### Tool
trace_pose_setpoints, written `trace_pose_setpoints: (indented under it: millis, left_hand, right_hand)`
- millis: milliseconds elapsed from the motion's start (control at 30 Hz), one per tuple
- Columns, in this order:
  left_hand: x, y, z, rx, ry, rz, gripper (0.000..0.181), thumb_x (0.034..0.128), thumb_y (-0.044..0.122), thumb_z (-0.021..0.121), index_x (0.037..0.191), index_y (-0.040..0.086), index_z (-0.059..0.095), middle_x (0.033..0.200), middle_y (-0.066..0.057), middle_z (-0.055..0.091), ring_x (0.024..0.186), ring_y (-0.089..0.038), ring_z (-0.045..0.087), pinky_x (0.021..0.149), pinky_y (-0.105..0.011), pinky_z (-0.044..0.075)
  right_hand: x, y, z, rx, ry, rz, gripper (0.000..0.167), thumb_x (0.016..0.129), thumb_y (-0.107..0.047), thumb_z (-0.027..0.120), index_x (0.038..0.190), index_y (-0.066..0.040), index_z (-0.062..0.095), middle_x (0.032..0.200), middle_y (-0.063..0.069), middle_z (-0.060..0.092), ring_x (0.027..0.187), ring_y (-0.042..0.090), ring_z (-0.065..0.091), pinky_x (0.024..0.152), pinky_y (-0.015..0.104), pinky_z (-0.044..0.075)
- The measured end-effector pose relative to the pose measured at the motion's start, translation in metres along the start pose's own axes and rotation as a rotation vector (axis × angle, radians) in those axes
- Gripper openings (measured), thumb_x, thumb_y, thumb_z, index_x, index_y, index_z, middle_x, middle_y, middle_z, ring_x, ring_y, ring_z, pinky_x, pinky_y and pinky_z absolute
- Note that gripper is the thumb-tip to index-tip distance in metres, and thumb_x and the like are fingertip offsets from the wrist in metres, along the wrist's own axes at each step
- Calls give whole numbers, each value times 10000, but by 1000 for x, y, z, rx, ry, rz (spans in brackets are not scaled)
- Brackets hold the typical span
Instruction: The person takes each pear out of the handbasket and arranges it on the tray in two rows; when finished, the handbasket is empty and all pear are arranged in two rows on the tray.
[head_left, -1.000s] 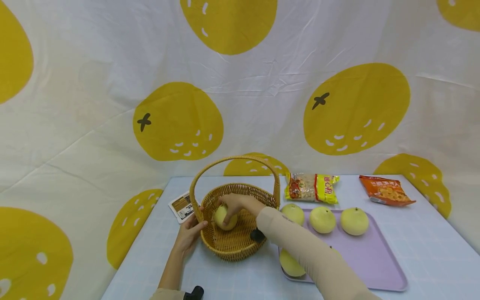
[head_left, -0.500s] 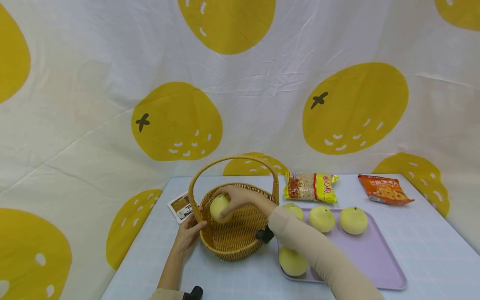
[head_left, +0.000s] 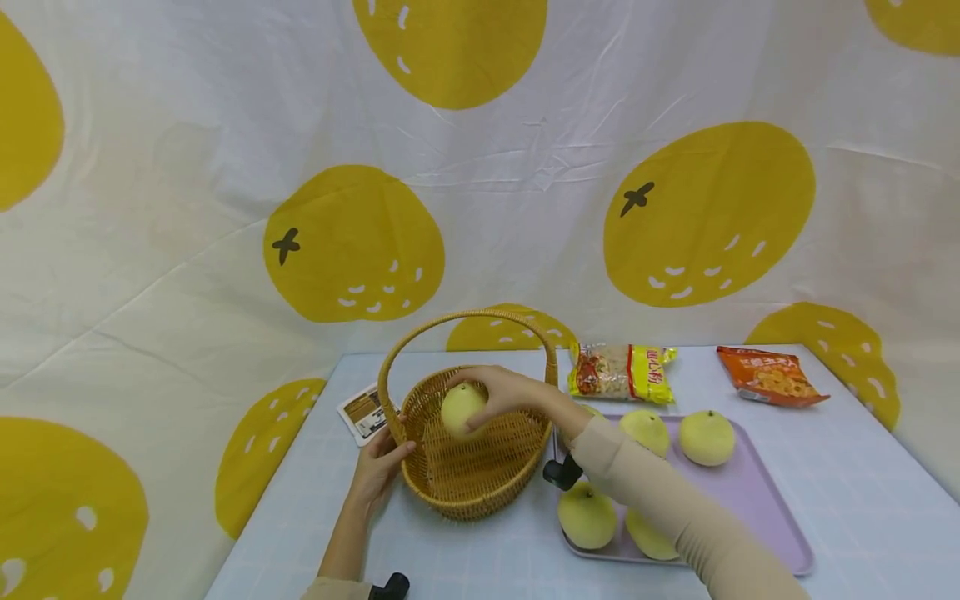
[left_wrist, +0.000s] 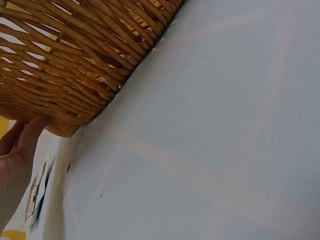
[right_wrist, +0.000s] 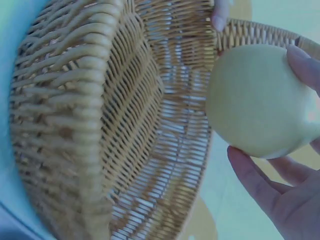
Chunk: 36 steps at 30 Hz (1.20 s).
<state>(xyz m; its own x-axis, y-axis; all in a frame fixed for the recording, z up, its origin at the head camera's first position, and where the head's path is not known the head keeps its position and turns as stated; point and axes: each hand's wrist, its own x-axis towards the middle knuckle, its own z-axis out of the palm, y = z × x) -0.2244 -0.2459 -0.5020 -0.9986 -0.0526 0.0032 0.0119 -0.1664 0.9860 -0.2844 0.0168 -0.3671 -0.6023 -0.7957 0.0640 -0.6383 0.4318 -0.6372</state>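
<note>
In the head view, my right hand [head_left: 498, 396] holds a round pale-yellow pear [head_left: 461, 410] over the wicker basket [head_left: 480, 504]. The right wrist view shows the pear [right_wrist: 260, 100] pinched between thumb and fingers, apart from the basket's bare woven floor [right_wrist: 132, 100]. My left hand [head_left: 377, 467] grips the basket's left rim by the foot of its arched handle, thumb over the edge. Seen from the left wrist, my left fingers [left_wrist: 31, 135] lie against the outer wicker wall [left_wrist: 65, 75].
Right of the basket, a lilac tray [head_left: 738, 500] carries several more pears [head_left: 707, 437], partly covered by my right sleeve. A yellow-and-red food bag [head_left: 622, 372] and an orange snack bag [head_left: 772, 377] lie behind. A printed card [head_left: 363, 414] lies left of the basket.
My right hand has lifted the pear up from the basket's floor, first leftward, then back to the right. The left hand has stayed on the rim.
</note>
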Motion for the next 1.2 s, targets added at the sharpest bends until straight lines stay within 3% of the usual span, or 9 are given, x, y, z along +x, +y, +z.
trace_pose_setpoints:
  millis: [467, 767, 1033, 1200]
  left_hand:
    - [-6, 2, 1, 3, 6, 22, 598, 850, -48, 631, 1399, -41, 392, 1388, -277, 412, 1142, -218, 532, 837, -233, 504]
    - [-5, -2, 0, 26, -5, 77, 579, 841, -40, 638, 1371, -72, 408, 1368, -316, 411, 1107, -197, 565, 820, -250, 519]
    - [-3, -2, 1, 7, -18, 55, 577, 853, -51, 622, 1385, -54, 401, 1365, -298, 423, 1109, -212, 554, 823, -252, 516]
    - [-3, -2, 0, 23, -10, 67, 569, 849, -53, 622, 1375, -67, 406, 1358, -306, 427, 1105, -212, 561, 813, -253, 521]
  right_hand:
    - [-67, 1, -22, 17, 72, -111, 633, 773, -235, 773, 1323, -69, 508, 1310, 118, 533, 1070, 249, 555, 818, 317, 494]
    - [-108, 4, -41, 35, 98, -60, 661, 763, -265, 783, 1326, -62, 501, 1295, 118, 549, 1056, 255, 574, 833, 382, 507]
    - [-154, 19, -50, 5, 132, -12, 662, 776, -268, 774, 1314, -4, 492, 1292, 158, 536, 1069, 255, 546, 834, 371, 497]
    - [-187, 28, -56, -14, 177, 36, 657, 779, -261, 776, 1319, -26, 485, 1301, 178, 529, 1070, 243, 556, 833, 341, 504]
